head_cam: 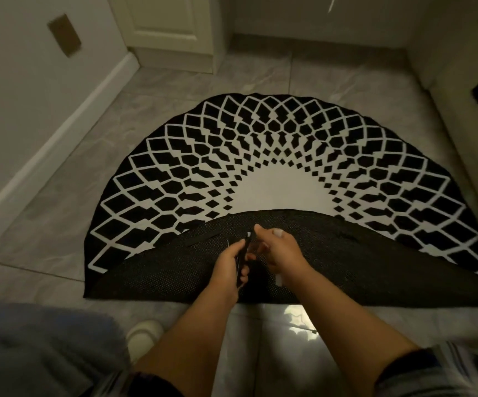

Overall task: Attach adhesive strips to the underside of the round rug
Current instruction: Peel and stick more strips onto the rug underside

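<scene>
While pinching a thin black adhesive strip (245, 250) between left hand (230, 263) and right hand (279, 249), hovered above the folded-back dark woven underside (174, 270) of the black-and-white patterned round rug (275, 156); likely flimsy, clingy, best gripped by its ends.

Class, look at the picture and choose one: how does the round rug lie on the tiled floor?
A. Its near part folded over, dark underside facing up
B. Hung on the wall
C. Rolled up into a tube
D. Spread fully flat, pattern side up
A: the round rug shows its pattern on the far half, while the near flap's dark underside faces up under the left hand and right hand.
</scene>
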Action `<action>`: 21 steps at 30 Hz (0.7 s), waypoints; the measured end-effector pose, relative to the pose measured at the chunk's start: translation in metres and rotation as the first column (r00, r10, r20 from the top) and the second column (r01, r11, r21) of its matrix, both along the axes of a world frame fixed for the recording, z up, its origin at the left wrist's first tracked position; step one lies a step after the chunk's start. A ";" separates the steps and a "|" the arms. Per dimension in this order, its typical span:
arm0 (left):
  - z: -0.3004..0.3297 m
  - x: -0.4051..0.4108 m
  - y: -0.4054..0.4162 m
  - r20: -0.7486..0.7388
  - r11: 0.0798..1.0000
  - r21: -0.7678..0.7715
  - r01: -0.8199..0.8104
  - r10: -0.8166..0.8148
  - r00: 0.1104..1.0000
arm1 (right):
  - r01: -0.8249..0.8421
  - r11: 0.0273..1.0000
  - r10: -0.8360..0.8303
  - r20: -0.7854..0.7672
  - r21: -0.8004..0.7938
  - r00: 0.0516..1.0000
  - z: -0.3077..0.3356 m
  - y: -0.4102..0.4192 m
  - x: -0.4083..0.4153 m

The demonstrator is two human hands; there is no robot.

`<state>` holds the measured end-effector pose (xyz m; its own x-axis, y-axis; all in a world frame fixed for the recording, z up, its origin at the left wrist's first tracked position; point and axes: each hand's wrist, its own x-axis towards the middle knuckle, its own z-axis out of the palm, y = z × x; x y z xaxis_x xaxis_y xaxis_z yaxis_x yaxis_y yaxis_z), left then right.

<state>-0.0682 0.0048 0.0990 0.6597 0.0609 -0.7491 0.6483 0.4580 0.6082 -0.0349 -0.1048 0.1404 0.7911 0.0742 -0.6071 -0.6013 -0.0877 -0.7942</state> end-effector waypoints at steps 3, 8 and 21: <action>0.005 -0.003 -0.008 -0.021 0.996 0.085 0.037 -0.035 0.999 | -0.009 1.000 0.008 0.024 0.024 1.000 0.003 -0.007 -0.013; 0.020 -0.014 -0.018 0.022 0.966 0.215 0.146 -0.154 0.988 | 0.041 0.999 -0.041 0.058 0.016 0.997 0.000 -0.017 -0.029; 0.031 -0.025 -0.030 -0.008 0.969 0.197 0.149 -0.151 0.989 | 0.074 0.989 -0.063 0.086 -0.131 0.994 -0.007 -0.032 -0.031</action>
<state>-0.0927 -0.0251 0.1304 0.6777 0.1062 -0.7277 0.6959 0.2273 0.6812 -0.0659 -0.1370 0.1332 0.8386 -0.0599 -0.5415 -0.5436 -0.1572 -0.8245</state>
